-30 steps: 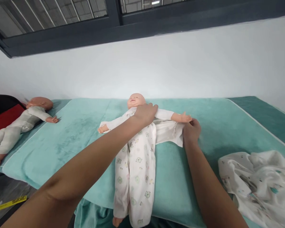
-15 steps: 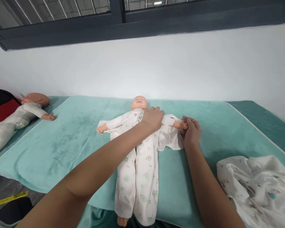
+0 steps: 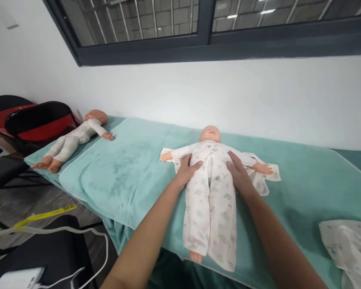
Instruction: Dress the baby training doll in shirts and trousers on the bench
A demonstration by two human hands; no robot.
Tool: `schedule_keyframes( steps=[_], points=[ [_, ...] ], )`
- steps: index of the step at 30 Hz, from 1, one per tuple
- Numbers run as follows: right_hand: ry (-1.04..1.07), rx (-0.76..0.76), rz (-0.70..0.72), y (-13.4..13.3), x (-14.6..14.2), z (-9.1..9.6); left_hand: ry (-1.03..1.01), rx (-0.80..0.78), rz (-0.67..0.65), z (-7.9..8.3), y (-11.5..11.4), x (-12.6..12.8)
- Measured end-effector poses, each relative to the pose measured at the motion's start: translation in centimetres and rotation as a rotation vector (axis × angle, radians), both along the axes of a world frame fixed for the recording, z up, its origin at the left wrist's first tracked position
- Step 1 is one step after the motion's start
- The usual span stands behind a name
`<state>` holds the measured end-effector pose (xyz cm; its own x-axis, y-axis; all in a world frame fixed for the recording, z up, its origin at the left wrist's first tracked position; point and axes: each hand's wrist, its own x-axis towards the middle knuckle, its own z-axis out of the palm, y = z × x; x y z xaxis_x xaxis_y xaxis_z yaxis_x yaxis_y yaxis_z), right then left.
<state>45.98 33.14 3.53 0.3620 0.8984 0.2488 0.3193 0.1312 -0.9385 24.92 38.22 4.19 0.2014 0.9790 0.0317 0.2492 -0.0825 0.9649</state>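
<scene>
A bald baby doll (image 3: pixel 210 134) lies face up with both arms spread, in a white printed gown (image 3: pixel 209 192) that covers its body and legs. One foot (image 3: pixel 196 256) shows below the hem. My left hand (image 3: pixel 188 170) holds the doll's waist on the left, thumb over the front of the cloth. On the opposite side my right hand (image 3: pixel 240 173) clasps the waist the same way. The other fingers of both hands are partly hidden by the doll's sides. Under its arm on the right, a loose flap of white cloth (image 3: pixel 261 185) is spread out.
A teal padded cover (image 3: pixel 132 172) lies under the doll. Crumpled printed white cloth (image 3: pixel 350 245) sits at the right edge. A second doll (image 3: pixel 78 134) lies at the far left by black and red chairs (image 3: pixel 45 120). A cable (image 3: pixel 105 249) hangs near a dark chair at lower left.
My left hand has moved from the doll's chest to its waist. My right hand has let go of the doll's hand and come to the other side. The view has turned left.
</scene>
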Motion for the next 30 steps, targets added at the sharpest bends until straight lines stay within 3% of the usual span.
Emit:
schedule_keyframes(
  steps=[4, 11, 17, 24, 30],
  points=[
    [0.158, 0.009, -0.048, 0.9, 0.3, -0.4, -0.117, -0.054, 0.026, -0.4, 0.1, 0.5],
    [0.046, 0.146, -0.239, -0.5, -1.0, -0.1, -0.215, 0.089, 0.07, -1.7, -0.6, 0.2],
    [0.326, 0.126, -0.249, -2.0, -1.1, 0.1, -0.68, -0.076, -0.032, -2.5, -0.4, -0.5],
    [0.471, 0.138, -0.222, -2.8, -1.1, 0.0, -0.601, -0.082, 0.18, -2.7, -0.1, -0.7],
    [0.147, 0.076, -0.185, -3.3, -1.2, -0.2, -0.515, -0.031, 0.234, -2.2, -0.1, -0.6]
  ],
)
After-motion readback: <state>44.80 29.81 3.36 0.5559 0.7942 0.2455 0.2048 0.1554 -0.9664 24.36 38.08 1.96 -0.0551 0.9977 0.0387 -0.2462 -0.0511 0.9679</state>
